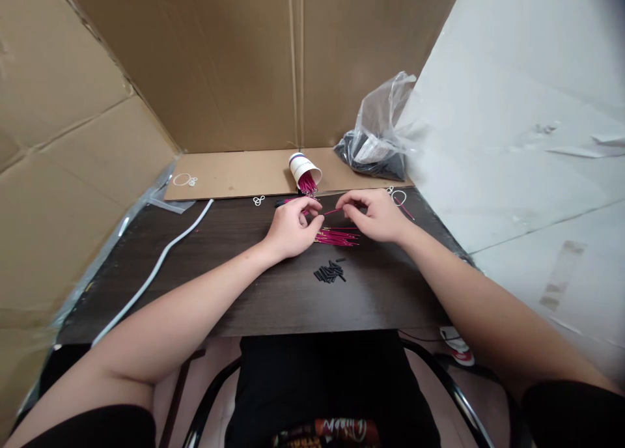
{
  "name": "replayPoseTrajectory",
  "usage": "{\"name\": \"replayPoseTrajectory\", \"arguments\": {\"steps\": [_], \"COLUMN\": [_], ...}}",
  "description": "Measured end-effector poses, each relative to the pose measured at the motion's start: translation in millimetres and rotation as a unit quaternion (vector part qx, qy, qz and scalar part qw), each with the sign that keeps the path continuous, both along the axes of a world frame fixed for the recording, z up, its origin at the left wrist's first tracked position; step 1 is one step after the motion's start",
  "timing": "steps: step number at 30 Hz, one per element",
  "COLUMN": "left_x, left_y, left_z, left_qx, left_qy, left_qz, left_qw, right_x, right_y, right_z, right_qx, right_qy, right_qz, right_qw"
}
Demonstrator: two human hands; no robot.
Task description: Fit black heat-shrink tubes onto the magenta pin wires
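Observation:
In the head view, my right hand (374, 215) pinches a thin magenta wire (333, 211) between thumb and fingertips. The wire's other end points at my left hand (293, 228), whose fingers are curled in; what they hold, if anything, is too small to make out. Below and between both hands lies a loose bundle of magenta wires (339, 237) with shiny ends. Closer to me is a small pile of short black tubes (330, 272). Wires with black ends (283, 202) lie partly hidden behind my left hand.
A paper cup (299, 167) lies tipped on a cardboard strip (229, 174), magenta wires spilling from its mouth. A clear bag (378, 148) of black pieces stands at back right. Rubber bands (258, 201) and a pale cord (161, 259) lie about. Cardboard walls (234, 64) enclose the dark table (273, 305).

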State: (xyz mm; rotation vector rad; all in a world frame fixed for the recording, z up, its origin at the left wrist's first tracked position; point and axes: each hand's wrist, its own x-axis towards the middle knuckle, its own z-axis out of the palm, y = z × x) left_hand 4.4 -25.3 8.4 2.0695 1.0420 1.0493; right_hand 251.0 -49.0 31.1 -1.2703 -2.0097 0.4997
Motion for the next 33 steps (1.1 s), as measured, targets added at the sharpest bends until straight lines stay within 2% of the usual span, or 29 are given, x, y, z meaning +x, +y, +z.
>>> {"name": "replayPoseTrajectory", "arguments": {"steps": [7, 15, 18, 21, 23, 29, 33], "left_x": [-3.5, -5.4, -9.8, -17.0, -22.0, -29.0, -29.0], "left_y": [-2.8, 0.3, 7.2, 19.1, 27.9, 42.2, 42.8], "left_z": [4.2, 2.0, 5.3, 8.8, 9.4, 5.1, 4.4], "left_qx": [0.146, 0.186, 0.208, 0.197, 0.180, 0.143, 0.129], "left_qy": [0.022, 0.049, 0.067, 0.116, 0.158, 0.196, 0.205], "left_qz": [-0.020, -0.040, -0.022, 0.027, 0.058, 0.094, 0.095], "left_qw": [0.989, 0.981, 0.976, 0.973, 0.969, 0.966, 0.966], "right_x": [-5.4, -12.2, -9.8, -1.8, 4.7, 12.7, 11.3], "right_y": [-2.2, -4.0, -1.2, 4.8, 8.8, 11.9, 11.4], "right_z": [-0.9, -6.0, -9.4, -13.1, -14.2, -9.4, -9.3], "right_qx": [-0.038, -0.060, -0.041, 0.005, 0.024, -0.018, -0.039], "right_qy": [0.029, 0.061, 0.064, 0.011, -0.046, -0.132, -0.157], "right_qz": [0.028, 0.058, 0.038, -0.010, -0.020, 0.083, 0.112], "right_qw": [0.998, 0.995, 0.996, 1.000, 0.998, 0.988, 0.980]}}
